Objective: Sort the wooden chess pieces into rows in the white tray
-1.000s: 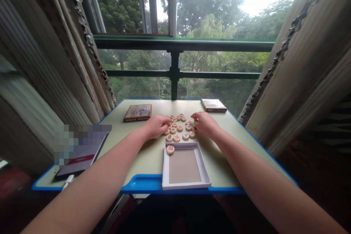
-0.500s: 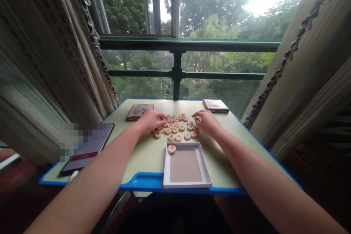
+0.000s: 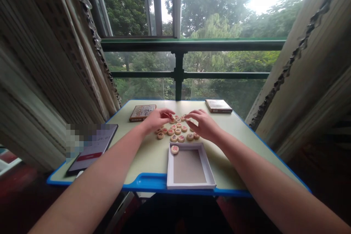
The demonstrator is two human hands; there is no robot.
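Note:
Round wooden Chinese chess pieces with red and black characters lie loosely grouped on the table. My left hand is at the group's far left side, thumb and fingertips closed about one chess piece. My right hand hovers over the right side, its fingers curved and apart, their tips close to the far pieces; it hides some of them. One piece with a red character lies in the far left corner of a shallow white box tray in front of the group.
A patterned box lies at the far left of the table, and another flat box at the far right. A phone rests at the left edge. Window railing and curtains border the table.
My left hand has moved right and away from me, to the far pieces. My right hand has moved left, inward over the group. The view has shifted slightly.

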